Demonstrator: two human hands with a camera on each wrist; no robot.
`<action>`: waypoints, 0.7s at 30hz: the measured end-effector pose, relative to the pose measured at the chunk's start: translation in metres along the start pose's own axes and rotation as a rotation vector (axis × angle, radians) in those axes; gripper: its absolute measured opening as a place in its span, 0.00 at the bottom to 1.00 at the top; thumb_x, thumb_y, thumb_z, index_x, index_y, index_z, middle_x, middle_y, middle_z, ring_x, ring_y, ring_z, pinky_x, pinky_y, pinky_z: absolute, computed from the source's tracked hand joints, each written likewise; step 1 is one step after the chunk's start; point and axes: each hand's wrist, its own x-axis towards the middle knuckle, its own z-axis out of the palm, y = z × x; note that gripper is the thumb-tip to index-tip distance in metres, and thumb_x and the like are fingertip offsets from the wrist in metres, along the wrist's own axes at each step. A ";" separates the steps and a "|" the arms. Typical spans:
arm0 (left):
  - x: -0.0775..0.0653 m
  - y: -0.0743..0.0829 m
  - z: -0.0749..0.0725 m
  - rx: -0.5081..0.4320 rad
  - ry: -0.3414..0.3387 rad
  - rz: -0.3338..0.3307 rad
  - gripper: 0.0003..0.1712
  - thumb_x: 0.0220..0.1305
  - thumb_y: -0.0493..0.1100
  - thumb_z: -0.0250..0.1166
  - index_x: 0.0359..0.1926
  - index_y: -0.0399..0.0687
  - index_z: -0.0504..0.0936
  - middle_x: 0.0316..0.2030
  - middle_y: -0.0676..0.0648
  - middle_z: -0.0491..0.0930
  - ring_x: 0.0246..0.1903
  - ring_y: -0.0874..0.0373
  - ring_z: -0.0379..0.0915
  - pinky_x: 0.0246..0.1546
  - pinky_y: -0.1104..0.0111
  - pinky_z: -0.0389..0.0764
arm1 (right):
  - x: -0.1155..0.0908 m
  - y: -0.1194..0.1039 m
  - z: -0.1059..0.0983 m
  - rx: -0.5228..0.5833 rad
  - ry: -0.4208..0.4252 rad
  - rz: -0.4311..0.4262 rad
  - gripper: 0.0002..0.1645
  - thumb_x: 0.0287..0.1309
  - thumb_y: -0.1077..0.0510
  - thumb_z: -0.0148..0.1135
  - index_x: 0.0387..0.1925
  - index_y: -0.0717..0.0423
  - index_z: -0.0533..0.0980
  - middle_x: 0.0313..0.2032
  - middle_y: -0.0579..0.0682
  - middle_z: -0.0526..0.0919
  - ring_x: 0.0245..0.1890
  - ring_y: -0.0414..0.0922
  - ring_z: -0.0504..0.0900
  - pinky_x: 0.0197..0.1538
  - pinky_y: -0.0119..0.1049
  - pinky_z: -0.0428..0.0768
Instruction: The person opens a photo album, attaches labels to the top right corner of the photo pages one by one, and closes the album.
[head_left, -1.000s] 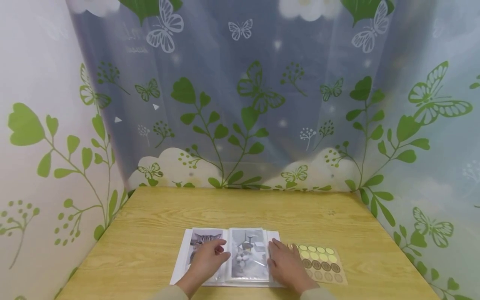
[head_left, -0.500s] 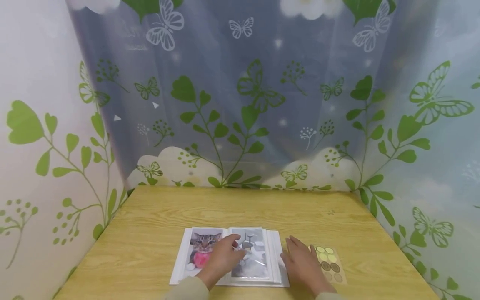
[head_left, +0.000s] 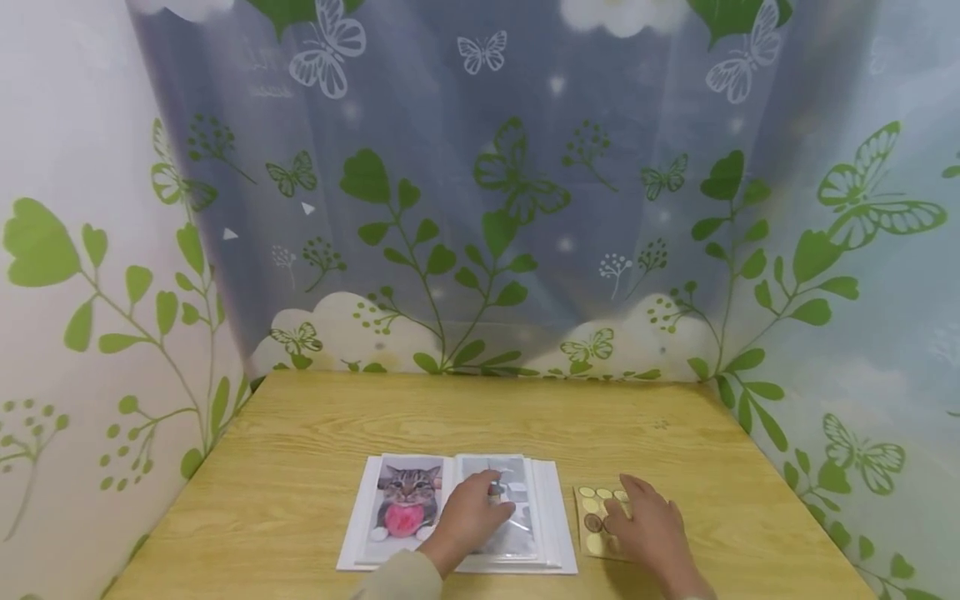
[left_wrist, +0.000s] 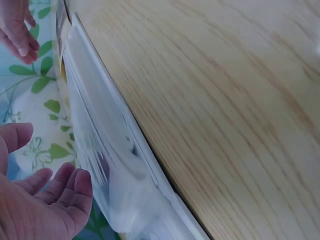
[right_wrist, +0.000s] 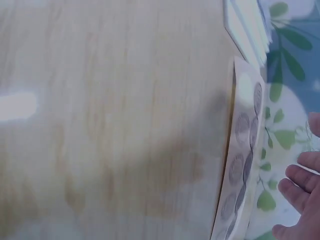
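Observation:
An opened photo album lies near the front of the table. Its left page holds a cat photo with a pink round shape; the right page has a greyish picture in a clear sleeve. My left hand hovers over that right page, fingers loosely bent around nothing, as the left wrist view also shows. To the right of the album is a sheet of round stickers, gold and brown. My right hand is over the sheet's right part and hides it; its fingers are spread, holding nothing.
The wood-grain table reaches back to a hanging curtain printed with leaves and butterflies. Similar printed sheets stand along the left and right sides.
My right hand has left the album's right edge and moved right over the sticker sheet. My left hand has shifted right from the cat photo to the right page, uncovering the cat.

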 end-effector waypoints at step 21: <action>0.005 0.034 0.050 0.211 -0.052 0.094 0.24 0.55 0.47 0.70 0.50 0.37 0.82 0.36 0.44 0.82 0.37 0.49 0.79 0.40 0.60 0.80 | -0.022 0.055 -0.032 -0.026 -0.085 0.224 0.39 0.72 0.47 0.47 0.64 0.80 0.61 0.63 0.79 0.63 0.63 0.76 0.60 0.60 0.76 0.56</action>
